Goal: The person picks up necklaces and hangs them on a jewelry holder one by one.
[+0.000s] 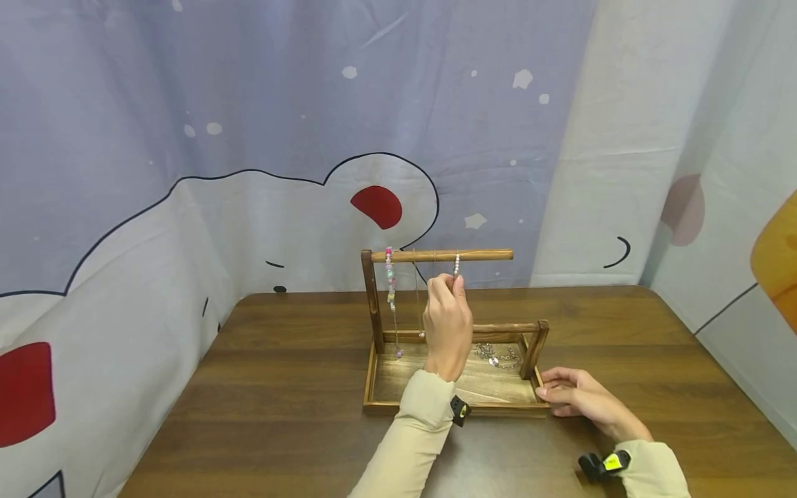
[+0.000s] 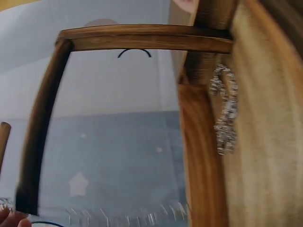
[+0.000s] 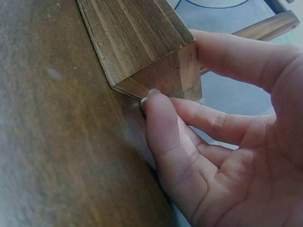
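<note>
A wooden jewelry stand (image 1: 367, 409) with a shallow tray stands on the table. My left hand (image 1: 450, 325) is raised in front of its upper bar (image 1: 486, 254), with curled fingers pinching a white beaded strand (image 1: 457, 264) that hangs there. Only the fingertips of this hand show at the lower left of the left wrist view. At the tray's right end, my right hand (image 1: 585, 401) rests its thumb and fingers against the end wall (image 3: 161, 75). Further left on the bar hang a pastel beaded strand (image 1: 391, 277) and a thin chain (image 1: 418, 297) with a small pendant.
Silver chains (image 2: 227, 111) lie in the tray's right part. A lower bar (image 1: 504, 328) crosses behind the tray, joined to a short post (image 1: 534, 351) at the right. A printed curtain (image 1: 280, 221) hangs behind the brown wooden table (image 1: 261, 387).
</note>
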Motion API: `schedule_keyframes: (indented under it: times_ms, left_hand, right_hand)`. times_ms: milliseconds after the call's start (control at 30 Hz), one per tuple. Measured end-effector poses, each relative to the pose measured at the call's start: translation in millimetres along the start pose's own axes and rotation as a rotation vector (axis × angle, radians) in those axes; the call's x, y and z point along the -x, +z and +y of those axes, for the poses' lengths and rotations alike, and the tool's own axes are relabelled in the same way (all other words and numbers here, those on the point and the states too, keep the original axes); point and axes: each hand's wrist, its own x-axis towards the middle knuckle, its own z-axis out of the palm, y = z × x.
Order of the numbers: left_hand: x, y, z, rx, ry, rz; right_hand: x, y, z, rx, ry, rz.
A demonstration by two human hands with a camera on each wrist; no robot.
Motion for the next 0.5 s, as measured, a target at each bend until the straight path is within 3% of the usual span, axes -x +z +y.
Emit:
schedule_keyframes:
  times_ms: [133, 500]
  left_hand:
    - [9.8, 0.0, -7.5, 0.01, 0.004, -0.035]
    - [44.3, -4.1, -33.1, 0.072, -0.028, -0.012]
  right_hand:
    - [-0.1, -0.4, 1.8, 0.002, -0.002, 0.002]
    - [-1.0, -0.8, -0.8, 0.012, 0.003, 0.0]
